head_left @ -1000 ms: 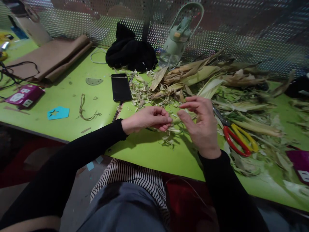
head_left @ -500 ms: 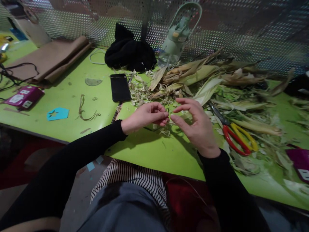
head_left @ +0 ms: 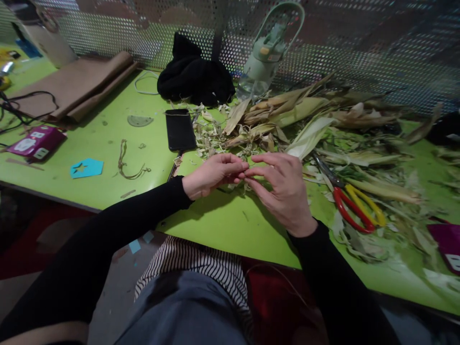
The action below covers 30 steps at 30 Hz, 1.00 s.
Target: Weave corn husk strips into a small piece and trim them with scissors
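My left hand [head_left: 214, 173] and my right hand [head_left: 282, 188] meet fingertip to fingertip just above the green table [head_left: 108, 143]. Both pinch a thin corn husk strip [head_left: 247, 175]; most of it is hidden between the fingers. The left hand's fingers are curled in. The right hand's thumb and forefinger press together while its other fingers stretch out. A pile of corn husks [head_left: 287, 115] lies just beyond the hands, with small shreds [head_left: 212, 134] scattered around them.
Red and yellow scissors [head_left: 354, 203] lie to the right of my right hand. A black phone [head_left: 179, 128], a black cloth [head_left: 196, 76] and a pale green bottle [head_left: 266, 52] stand behind. Brown paper [head_left: 77, 84], a purple box [head_left: 36, 142], a blue star cutout [head_left: 86, 167] and a twisted cord [head_left: 125, 165] lie left.
My right hand has moved left and down until its fingertips touch the left hand's. The gap between the hands has closed and the loose husk shreds under them are covered.
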{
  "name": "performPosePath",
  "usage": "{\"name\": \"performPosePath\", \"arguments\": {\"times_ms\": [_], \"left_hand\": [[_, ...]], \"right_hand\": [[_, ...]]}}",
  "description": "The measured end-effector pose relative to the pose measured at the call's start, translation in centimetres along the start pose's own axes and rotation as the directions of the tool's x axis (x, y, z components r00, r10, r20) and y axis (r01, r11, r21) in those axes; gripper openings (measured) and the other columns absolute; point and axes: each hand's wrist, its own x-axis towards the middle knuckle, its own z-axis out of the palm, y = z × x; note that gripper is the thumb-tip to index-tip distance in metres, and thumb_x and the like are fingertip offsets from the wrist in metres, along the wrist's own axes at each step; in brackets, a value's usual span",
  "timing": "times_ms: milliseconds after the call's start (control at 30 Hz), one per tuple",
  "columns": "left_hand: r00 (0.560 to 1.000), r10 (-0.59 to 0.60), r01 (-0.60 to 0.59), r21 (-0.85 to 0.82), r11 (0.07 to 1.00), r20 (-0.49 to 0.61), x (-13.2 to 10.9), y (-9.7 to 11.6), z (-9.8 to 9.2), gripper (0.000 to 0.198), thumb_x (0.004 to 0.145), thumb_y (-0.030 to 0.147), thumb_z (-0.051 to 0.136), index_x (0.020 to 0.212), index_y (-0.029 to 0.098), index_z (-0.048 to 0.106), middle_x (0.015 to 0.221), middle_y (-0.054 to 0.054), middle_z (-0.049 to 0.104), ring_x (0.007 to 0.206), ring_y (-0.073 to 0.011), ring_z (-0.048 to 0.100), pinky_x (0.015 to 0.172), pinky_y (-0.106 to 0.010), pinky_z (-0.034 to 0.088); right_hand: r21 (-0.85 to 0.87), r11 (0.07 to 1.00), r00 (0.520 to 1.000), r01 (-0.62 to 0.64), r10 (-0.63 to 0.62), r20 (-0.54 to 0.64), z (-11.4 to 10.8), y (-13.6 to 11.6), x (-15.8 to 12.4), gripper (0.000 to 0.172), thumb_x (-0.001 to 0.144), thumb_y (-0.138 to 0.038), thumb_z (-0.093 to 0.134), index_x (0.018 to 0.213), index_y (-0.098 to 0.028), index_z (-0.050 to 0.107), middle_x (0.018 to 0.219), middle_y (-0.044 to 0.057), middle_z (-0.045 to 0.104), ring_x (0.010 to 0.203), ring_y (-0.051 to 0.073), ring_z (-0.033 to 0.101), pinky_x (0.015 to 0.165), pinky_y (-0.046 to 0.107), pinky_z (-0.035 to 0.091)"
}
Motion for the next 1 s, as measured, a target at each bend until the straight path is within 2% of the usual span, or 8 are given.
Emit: {"name": "performPosePath", "arguments": {"times_ms": [167,267,367,467,533,633,833,1000], "left_hand": [[0.998,0.049,-0.047,-0.042,0.998,0.043,-0.2,0.1,-0.2,0.017,0.095,0.01,0.059,0.078,0.009,0.058,0.072,0.001,0.065,0.06,-0.0019,0.059,0.065,-0.017,0.048],[0.993,0.095,-0.092,-0.05,0.995,0.072,-0.2,0.1,-0.3,0.016,0.094,0.009,0.059,0.079,0.011,0.055,0.073,0.001,0.067,0.062,-0.002,0.061,0.069,-0.018,0.049],[0.988,0.11,-0.111,-0.003,0.994,0.11,-0.2,0.0,-0.4,0.015,0.094,0.01,0.059,0.08,0.012,0.053,0.07,0.002,0.066,0.062,-0.0026,0.061,0.069,-0.019,0.049],[0.978,0.129,-0.137,0.041,0.99,0.162,0.0,-0.2,-0.6,0.013,0.093,0.013,0.062,0.083,0.012,0.053,0.068,0.004,0.064,0.064,-0.0035,0.062,0.07,-0.02,0.049],[0.968,0.156,-0.172,0.065,0.983,0.197,0.1,-0.3,-0.7,0.014,0.092,0.014,0.063,0.084,0.013,0.052,0.068,0.004,0.064,0.064,-0.0036,0.062,0.07,-0.02,0.048],[0.947,0.209,-0.243,0.119,0.963,0.245,0.5,-0.4,-1.1,0.013,0.091,0.015,0.063,0.085,0.013,0.052,0.069,0.004,0.064,0.064,-0.0038,0.06,0.069,-0.021,0.047],[0.928,0.175,-0.265,0.253,0.931,0.328,1.1,-0.9,-1.5,0.013,0.092,0.015,0.061,0.084,0.013,0.051,0.075,0.002,0.066,0.066,-0.0053,0.06,0.069,-0.024,0.046],[0.942,0.083,-0.183,0.292,0.939,0.324,1.4,-1.6,-1.5,0.014,0.093,0.017,0.06,0.085,0.014,0.049,0.078,0.001,0.067,0.068,-0.0058,0.061,0.073,-0.026,0.048]], "right_hand": [[-0.039,0.996,0.991,0.077,-0.081,-0.107,-0.1,0.0,0.1,0.003,0.092,-0.024,0.067,0.091,-0.026,0.067,0.108,0.005,0.077,0.107,0.029,0.065,0.094,0.049,0.048],[0.036,0.996,0.991,0.077,-0.072,-0.115,-0.2,-0.2,0.2,0.004,0.091,-0.026,0.069,0.087,-0.026,0.066,0.103,0.004,0.078,0.102,0.029,0.068,0.093,0.05,0.049],[0.251,0.965,0.994,-0.078,0.093,-0.05,0.0,-0.4,0.1,0.01,0.091,-0.033,0.069,0.086,-0.025,0.065,0.097,0.004,0.077,0.094,0.026,0.07,0.087,0.047,0.053],[0.443,0.854,0.952,-0.272,0.307,-0.007,0.3,-0.5,-0.1,0.013,0.091,-0.035,0.069,0.095,-0.023,0.065,0.096,0.004,0.074,0.088,0.021,0.07,0.081,0.04,0.055],[0.496,0.796,0.925,-0.348,0.378,0.042,0.4,-0.5,-0.2,0.024,0.09,-0.037,0.07,0.107,-0.022,0.066,0.104,0.006,0.074,0.094,0.021,0.07,0.084,0.039,0.056],[0.525,0.737,0.9,-0.425,0.406,0.16,0.3,-0.4,-0.1,0.034,0.089,-0.041,0.069,0.116,-0.02,0.067,0.114,0.008,0.074,0.101,0.022,0.069,0.091,0.04,0.054],[0.513,0.611,0.797,-0.603,0.456,0.395,-0.4,0.0,0.4,0.027,0.092,-0.043,0.062,0.101,-0.021,0.073,0.1,0.006,0.076,0.091,0.022,0.07,0.086,0.038,0.054],[0.383,0.662,0.742,-0.645,0.422,0.52,-1.2,0.6,0.6,0.023,0.089,-0.04,0.062,0.089,-0.021,0.074,0.09,0.005,0.077,0.082,0.021,0.067,0.078,0.036,0.05]]}}
